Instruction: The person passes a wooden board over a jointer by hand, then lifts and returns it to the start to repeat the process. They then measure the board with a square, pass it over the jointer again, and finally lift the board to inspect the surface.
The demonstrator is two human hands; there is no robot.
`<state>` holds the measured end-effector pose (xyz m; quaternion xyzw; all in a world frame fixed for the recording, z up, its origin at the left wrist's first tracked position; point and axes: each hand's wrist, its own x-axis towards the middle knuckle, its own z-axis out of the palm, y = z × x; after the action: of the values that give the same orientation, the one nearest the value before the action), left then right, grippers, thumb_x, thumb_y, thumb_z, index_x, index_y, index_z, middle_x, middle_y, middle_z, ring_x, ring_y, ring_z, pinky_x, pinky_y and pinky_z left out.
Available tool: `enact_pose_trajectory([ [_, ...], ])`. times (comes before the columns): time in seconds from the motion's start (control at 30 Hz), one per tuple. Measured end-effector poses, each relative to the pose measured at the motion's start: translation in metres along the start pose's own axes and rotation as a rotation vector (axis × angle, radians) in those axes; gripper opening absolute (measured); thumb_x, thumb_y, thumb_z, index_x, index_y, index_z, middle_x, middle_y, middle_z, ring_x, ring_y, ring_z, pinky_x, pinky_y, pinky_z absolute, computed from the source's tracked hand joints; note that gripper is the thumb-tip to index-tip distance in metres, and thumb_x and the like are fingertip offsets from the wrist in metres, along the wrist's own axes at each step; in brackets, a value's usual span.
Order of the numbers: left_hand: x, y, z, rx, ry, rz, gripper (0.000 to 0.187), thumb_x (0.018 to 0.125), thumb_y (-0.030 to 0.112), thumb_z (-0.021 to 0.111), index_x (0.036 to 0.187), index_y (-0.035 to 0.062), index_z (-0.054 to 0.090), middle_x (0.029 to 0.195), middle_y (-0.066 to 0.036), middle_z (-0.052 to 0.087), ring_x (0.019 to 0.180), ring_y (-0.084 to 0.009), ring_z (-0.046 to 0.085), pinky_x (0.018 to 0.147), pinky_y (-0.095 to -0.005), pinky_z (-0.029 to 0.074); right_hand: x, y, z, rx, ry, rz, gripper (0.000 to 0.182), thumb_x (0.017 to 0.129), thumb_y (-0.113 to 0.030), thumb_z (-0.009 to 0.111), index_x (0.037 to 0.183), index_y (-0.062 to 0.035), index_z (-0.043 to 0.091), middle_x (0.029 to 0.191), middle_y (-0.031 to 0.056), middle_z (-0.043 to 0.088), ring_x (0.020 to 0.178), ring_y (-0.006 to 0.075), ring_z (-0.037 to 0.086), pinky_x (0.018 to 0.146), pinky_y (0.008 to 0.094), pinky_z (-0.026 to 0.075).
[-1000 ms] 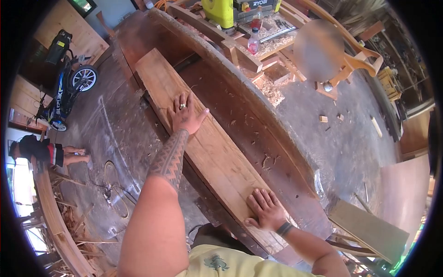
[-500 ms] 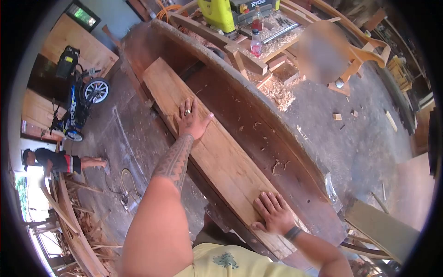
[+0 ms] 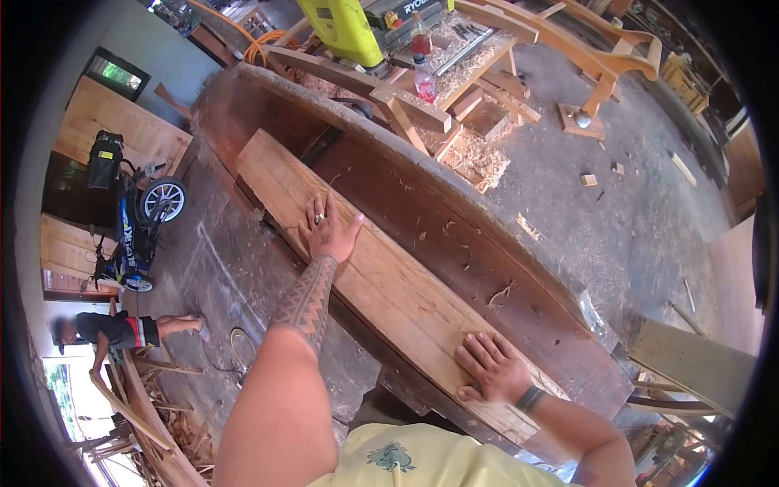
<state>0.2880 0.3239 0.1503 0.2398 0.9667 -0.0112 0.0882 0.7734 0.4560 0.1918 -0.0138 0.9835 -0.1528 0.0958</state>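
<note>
A long wooden plank (image 3: 389, 280) lies lengthwise over the near side of a brown boat-shaped hull (image 3: 454, 219). My left hand (image 3: 331, 234), with a ring and a tattooed forearm behind it, rests flat on the plank's upper half, fingers spread. Near the plank's lower end, my right hand (image 3: 493, 372) presses palm down with its fingers apart and a dark band on the wrist. Neither hand grips anything. Wood shavings (image 3: 503, 294) are scattered inside the hull.
Beyond the hull, a yellow-green machine (image 3: 345, 32) and a red-liquid bottle (image 3: 424, 79) stand by wooden frames and shavings. A motorbike (image 3: 134, 219) is at the left. Below it, a person (image 3: 122, 331) stands by curved timber. A board (image 3: 690, 365) juts in at right.
The view has turned slightly, shifting the surroundings. Both hands remain flat on the plank at nearly the same places. The person at the left has an arm reaching toward the timber.
</note>
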Motion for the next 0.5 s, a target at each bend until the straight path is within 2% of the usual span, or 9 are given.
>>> enact_pose_trajectory([
  [0.13, 0.005, -0.005, 0.003, -0.007, 0.013, 0.004, 0.105, 0.106, 0.077, 0.051, 0.181, 0.0167, 0.01, 0.188, -0.014, 0.008, 0.173, -0.0388, 0.006, 0.135, -0.0695, 0.006, 0.006, -0.001, -0.002, -0.013, 0.006, -0.006, 0.09, 0.104, -0.077, 0.049, 0.168, -0.0146, 0.048, 0.174, 0.0166, 0.047, 0.162, 0.0338, 0.043, 0.137, 0.0543, 0.024],
  [0.23, 0.011, -0.012, 0.007, -0.034, 0.073, 0.037, 0.105, 0.105, 0.077, 0.053, 0.18, 0.0144, 0.014, 0.187, -0.018, 0.015, 0.172, -0.0409, 0.01, 0.133, -0.0717, 0.007, 0.011, -0.002, 0.0, -0.014, 0.027, -0.012, 0.09, 0.104, -0.077, 0.05, 0.168, -0.0139, 0.049, 0.173, 0.0174, 0.048, 0.161, 0.0345, 0.044, 0.136, 0.0545, 0.025],
  [0.5, 0.024, -0.02, 0.003, -0.001, 0.028, 0.009, 0.104, 0.106, 0.077, 0.051, 0.181, 0.0166, 0.012, 0.188, -0.014, 0.01, 0.173, -0.0389, 0.007, 0.134, -0.0711, 0.008, 0.026, -0.003, 0.0, 0.012, 0.075, -0.016, 0.09, 0.101, -0.076, 0.054, 0.165, -0.0131, 0.053, 0.171, 0.0179, 0.051, 0.159, 0.0357, 0.047, 0.136, 0.0544, 0.026],
])
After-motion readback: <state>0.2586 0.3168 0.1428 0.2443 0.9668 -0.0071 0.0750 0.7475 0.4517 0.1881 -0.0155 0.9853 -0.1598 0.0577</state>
